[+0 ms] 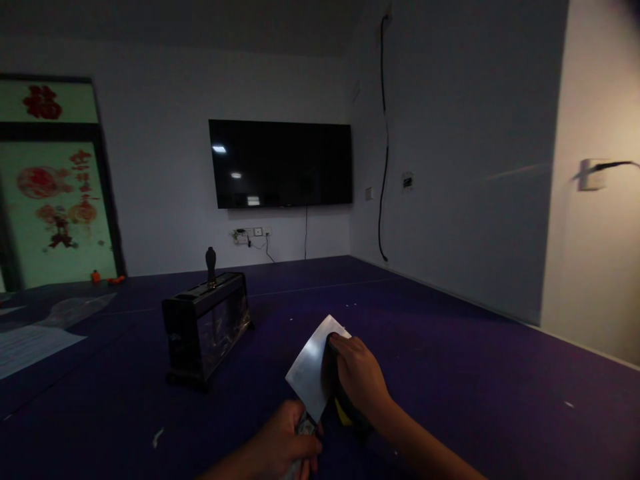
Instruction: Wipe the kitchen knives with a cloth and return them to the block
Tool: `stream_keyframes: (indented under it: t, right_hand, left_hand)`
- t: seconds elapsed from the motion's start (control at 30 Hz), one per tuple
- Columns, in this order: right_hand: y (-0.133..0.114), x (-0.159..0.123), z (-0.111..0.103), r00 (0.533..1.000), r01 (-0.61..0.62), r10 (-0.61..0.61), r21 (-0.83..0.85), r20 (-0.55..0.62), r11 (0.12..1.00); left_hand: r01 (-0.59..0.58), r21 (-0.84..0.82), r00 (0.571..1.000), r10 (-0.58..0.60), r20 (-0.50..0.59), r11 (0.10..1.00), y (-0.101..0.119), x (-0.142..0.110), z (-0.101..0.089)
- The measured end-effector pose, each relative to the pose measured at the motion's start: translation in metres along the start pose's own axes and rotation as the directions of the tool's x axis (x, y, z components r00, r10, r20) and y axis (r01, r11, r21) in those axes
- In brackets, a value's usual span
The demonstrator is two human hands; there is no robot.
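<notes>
My left hand is closed around the grey patterned handle of a cleaver. The cleaver's broad shiny blade points up and away from me, tilted. My right hand is at the blade's right side, its fingertips bent against the metal near the upper corner. A dark patch shows between that hand and the blade; whether it is a thing or a reflection is unclear. Below my right hand sits a partly hidden black and yellow object. What my right hand grips, if anything, is hidden.
On the purple tabletop stands a black rack with clear sides, a black handle rising from its top. Papers and a clear plastic bag lie left. Small orange things sit by the door. A television hangs behind.
</notes>
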State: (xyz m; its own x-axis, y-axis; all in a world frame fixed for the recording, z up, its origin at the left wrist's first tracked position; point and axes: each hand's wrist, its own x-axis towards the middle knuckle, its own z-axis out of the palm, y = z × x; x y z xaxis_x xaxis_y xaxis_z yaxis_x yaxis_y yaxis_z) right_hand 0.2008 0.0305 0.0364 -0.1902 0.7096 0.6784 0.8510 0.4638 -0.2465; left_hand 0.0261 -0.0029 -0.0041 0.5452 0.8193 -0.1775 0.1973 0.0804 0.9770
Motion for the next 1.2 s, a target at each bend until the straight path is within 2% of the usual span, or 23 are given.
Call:
stream_keyframes:
  t: [0.13, 0.4, 0.63, 0.87, 1.13, 1.2]
  right_hand:
    - [-0.010, -0.003, -0.004, 0.999, 0.036, -0.036, 0.013, 0.003, 0.999]
    - [0.014, 0.008, -0.004, 0.999, -0.047, 0.047, -0.005, -0.021, 0.999]
    - [0.000, 0.001, -0.001, 1.000, -0.020, 0.019, 0.037, 0.004, 0.999]
    - [0.019, 0.010, -0.002, 0.999, -0.048, 0.048, -0.037, -0.023, 0.998]
    - [-0.011, -0.003, -0.003, 0.999, 0.032, -0.031, 0.045, -0.010, 0.998]
    - [-0.013, -0.003, -0.004, 0.998, 0.052, -0.051, 0.054, -0.021, 0.997]
  left_hand:
    - [-0.018, -0.006, 1.000, 0.018, -0.011, 1.000, -0.004, 0.001, -0.001]
    - [-0.027, -0.022, 0.999, 0.027, 0.037, 0.999, -0.005, 0.001, -0.001]
    - [-0.004, 0.009, 1.000, 0.004, -0.027, 1.000, -0.001, 0.000, 0.001]
    - [0.000, 0.013, 1.000, 0.000, 0.009, 1.000, -0.002, 0.000, -0.002]
    - [-0.028, 0.010, 0.999, 0.028, -0.046, 1.000, -0.005, 0.003, 0.000]
    - [-0.027, 0.009, 0.998, 0.028, -0.058, 1.000, -0.004, 0.002, 0.000]
